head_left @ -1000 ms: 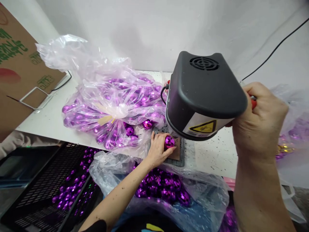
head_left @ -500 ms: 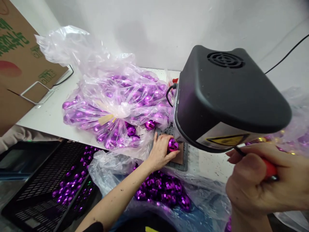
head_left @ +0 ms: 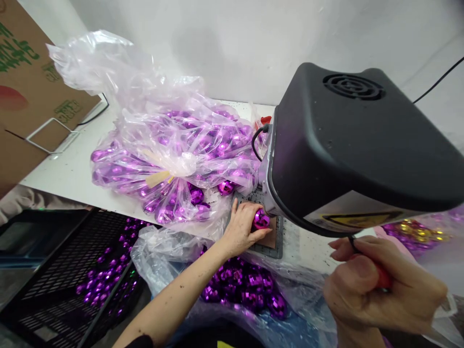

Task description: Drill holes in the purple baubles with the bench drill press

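Observation:
My left hand (head_left: pixel 243 228) has its fingers closed round a shiny purple disco ball ornament (head_left: pixel 261 219). It holds the ball on a brown pad on the grey base plate (head_left: pixel 275 249) of a black-housed machine (head_left: pixel 348 145). The machine's lower front partly hides the top of the ball. At the right, my right hand (head_left: pixel 380 285) is wrapped round a red lever handle (head_left: pixel 383 278) below the housing. A black rod runs from that handle up to the machine.
A clear plastic bag (head_left: pixel 181 164) of purple balls lies left of the machine. More loose purple balls (head_left: pixel 246 285) sit in an open bag below. A black crate (head_left: pixel 54 285) stands lower left, with a cardboard box (head_left: pixel 32 96) above. Gold balls (head_left: pixel 413 227) show at right.
My right hand has moved left with the red lever handle. The black housing appears larger and farther right. My left hand keeps the ball at nearly the same spot.

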Demonstrator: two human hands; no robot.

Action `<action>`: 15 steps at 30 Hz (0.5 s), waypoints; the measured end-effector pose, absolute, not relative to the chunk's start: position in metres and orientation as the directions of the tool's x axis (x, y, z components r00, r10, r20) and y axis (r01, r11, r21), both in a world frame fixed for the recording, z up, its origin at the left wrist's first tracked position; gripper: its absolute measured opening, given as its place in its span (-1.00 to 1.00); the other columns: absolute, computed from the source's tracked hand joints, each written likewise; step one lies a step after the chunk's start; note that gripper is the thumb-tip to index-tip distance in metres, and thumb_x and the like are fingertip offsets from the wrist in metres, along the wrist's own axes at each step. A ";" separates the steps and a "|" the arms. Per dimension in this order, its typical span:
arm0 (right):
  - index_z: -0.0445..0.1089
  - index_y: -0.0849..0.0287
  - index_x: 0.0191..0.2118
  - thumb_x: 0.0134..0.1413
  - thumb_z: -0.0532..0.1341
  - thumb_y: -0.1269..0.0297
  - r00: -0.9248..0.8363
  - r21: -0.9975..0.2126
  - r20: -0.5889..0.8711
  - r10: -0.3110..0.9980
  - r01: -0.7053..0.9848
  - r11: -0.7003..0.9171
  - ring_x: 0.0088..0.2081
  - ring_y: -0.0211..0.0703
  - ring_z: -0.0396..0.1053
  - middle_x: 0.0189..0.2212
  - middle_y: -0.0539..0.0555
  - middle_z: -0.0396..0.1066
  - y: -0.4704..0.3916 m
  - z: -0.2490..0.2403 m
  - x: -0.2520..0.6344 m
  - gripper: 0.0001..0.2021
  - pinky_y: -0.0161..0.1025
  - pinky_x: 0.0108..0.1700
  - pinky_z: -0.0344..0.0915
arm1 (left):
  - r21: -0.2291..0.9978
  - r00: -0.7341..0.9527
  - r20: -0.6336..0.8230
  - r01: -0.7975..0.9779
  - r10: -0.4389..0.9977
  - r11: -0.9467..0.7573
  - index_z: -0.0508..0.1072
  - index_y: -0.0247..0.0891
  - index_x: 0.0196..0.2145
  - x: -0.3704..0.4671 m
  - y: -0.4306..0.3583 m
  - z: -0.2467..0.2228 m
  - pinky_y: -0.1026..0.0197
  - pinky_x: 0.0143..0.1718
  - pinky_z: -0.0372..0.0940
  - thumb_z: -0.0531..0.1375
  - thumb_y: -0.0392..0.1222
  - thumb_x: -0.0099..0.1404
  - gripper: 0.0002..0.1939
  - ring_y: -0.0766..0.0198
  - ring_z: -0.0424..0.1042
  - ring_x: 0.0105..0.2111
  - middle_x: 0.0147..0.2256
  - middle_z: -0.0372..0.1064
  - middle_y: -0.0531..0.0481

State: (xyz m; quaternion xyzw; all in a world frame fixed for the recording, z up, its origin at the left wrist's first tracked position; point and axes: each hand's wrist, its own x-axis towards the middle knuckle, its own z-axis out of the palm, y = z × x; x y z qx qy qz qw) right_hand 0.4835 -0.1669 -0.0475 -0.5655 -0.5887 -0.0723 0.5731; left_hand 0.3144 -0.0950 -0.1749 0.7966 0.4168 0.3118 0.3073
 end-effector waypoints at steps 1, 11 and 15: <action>0.33 0.22 -0.45 0.15 0.18 0.31 0.289 -0.546 0.767 0.573 0.763 0.345 -0.51 -0.35 0.28 -0.56 -0.02 0.29 -0.167 -0.047 0.482 -0.84 -0.32 -0.44 0.20 | 0.753 0.456 0.236 0.472 0.858 -0.458 0.29 -0.20 0.18 0.314 -0.095 -0.175 -0.29 0.41 -0.22 0.24 -0.04 0.37 -0.51 -0.02 0.29 0.18 0.06 0.41 -0.17; 0.37 0.18 -0.42 0.18 0.16 0.25 0.241 -0.550 0.720 0.651 0.770 0.324 -0.49 -0.33 0.27 -0.54 -0.02 0.30 -0.169 -0.051 0.486 -0.82 -0.33 -0.47 0.19 | 0.787 0.434 0.212 0.456 0.876 -0.416 0.34 -0.12 0.15 0.315 -0.095 -0.174 -0.28 0.42 -0.20 0.28 0.03 0.33 -0.51 -0.02 0.31 0.16 0.03 0.44 -0.12; 0.40 0.15 -0.39 0.18 0.18 0.25 0.263 -0.559 0.745 0.613 0.747 0.359 -0.44 -0.24 0.34 -0.56 0.00 0.27 -0.171 -0.067 0.487 -0.85 -0.27 -0.42 0.26 | 0.783 0.433 0.213 0.460 0.876 -0.418 0.33 -0.13 0.16 0.315 -0.095 -0.174 -0.30 0.41 -0.18 0.28 0.00 0.33 -0.52 -0.03 0.31 0.16 0.04 0.43 -0.13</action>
